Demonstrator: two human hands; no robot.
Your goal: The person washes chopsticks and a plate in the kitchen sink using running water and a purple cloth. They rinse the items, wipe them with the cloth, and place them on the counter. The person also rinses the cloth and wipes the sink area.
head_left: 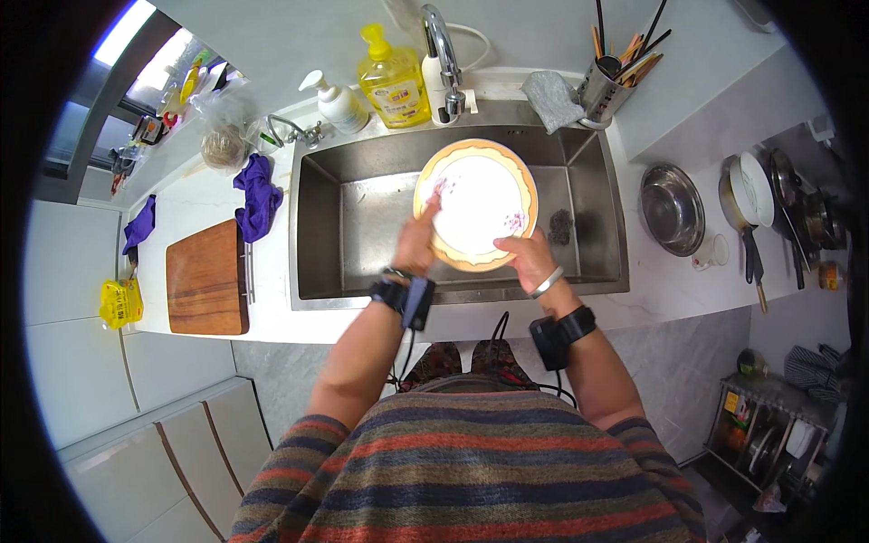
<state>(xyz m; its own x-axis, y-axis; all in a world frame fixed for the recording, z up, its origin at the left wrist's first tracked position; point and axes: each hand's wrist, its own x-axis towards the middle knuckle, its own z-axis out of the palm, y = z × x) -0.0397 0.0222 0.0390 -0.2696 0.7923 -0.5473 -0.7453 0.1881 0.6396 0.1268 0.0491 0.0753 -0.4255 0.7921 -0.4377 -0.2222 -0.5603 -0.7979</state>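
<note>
Over the sink [367,226] I hold a round white plate [480,204] with a yellow-orange rim and pink flower prints. My right hand [532,258] grips its lower right rim, the thumb on top and the other fingers hidden underneath. At the lower left rim is my left hand [416,242], slightly blurred, with its fingers stretched out onto the plate's face. No sponge or cloth shows in either hand. The faucet [444,68] rises just beyond the plate.
Behind the sink stand a yellow soap bottle [394,81], a white pump bottle [335,104], a grey cloth [552,100] and a chopstick holder [602,95]. A cutting board [208,281] and purple cloth [258,199] lie left; a metal basin [672,210] and pans [749,195] sit right.
</note>
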